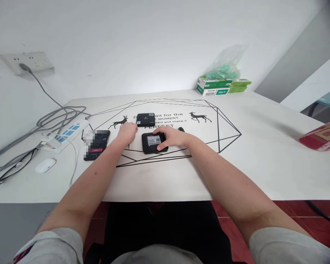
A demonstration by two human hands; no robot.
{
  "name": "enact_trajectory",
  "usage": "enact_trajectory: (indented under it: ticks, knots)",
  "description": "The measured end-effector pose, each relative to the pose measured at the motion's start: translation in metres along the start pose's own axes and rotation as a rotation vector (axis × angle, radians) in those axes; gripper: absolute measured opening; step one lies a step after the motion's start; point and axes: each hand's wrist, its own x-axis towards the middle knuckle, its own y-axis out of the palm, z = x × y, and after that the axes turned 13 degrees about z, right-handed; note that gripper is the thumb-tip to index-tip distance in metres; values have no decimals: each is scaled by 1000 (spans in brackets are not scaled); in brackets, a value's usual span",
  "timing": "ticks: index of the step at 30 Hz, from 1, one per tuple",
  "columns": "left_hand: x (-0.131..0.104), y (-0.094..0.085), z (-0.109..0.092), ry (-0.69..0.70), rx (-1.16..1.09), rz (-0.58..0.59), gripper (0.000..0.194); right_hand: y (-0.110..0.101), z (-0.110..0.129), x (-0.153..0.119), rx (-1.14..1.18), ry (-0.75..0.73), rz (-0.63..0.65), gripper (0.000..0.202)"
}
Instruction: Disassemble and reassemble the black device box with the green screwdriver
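power strip (69, 136), eyeglasses (17, 167), wall socket (38, 61), green boxes (215, 84)

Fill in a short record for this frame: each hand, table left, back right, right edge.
Left hand: curled beside the flat black device; contact unclear
Right hand: grip on the labelled black case, thumb over its top
Table left: phone, power strip, small white rounded case
Back right: green boxes, plastic bag on top
Right edge: red package

Head view (forward, down) over desk (154, 185)
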Motion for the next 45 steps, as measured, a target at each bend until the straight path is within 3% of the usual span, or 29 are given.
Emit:
enact_trajectory:
  ticks: [7,18,26,37,45]
  knots:
    - [8,5,1,-63,6,-3,31,-1,3,-1,-15,7,4,86]
    - [-2,1,-2,40,49,8,26,-2,6,-4,-61,19,-3,83]
    - [3,2,7,-61,-2,-38,35,-2,8,-3,-59,35,13,85]
    - [9,6,-1,-117,-39,-41,36,-1,6,-2,-76,25,3,87]
    - [-5,-8,-10,-10,-121,-55,32,-1,4,-1,-88,-7,-4,85]
